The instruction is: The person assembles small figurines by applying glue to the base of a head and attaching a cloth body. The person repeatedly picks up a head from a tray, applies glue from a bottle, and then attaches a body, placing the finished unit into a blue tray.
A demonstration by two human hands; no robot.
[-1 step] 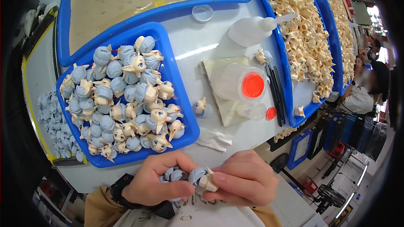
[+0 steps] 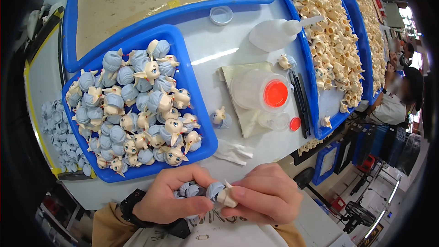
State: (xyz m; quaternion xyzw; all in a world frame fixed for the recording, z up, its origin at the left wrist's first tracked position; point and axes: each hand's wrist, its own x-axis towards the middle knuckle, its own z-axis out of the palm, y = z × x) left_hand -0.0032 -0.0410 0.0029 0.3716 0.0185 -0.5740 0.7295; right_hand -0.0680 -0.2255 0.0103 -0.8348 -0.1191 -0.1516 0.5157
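1. Here at the near edge of the table, both hands meet over the person's shirt front, and the action is right between them: a pale head piece [image 2: 226, 197] beside a grey-blue hair piece [image 2: 213, 191].
2. The right hand [image 2: 269, 194] pinches the pale piece between thumb and fingers, covering its right side.
3. The left hand [image 2: 176, 197] curls round a cluster of hair shells [image 2: 188, 189], thumb reaching toward the pair.
4. Look at that pointed ear, tip aimed up the view, away from the body, its long axis leaning slightly left! The head piece's full axis I can't tell behind those fingers.
5. Beyond the hands, a white cloth [image 2: 234, 152] lies near the blue tray [image 2: 208, 139] of assembled heads.
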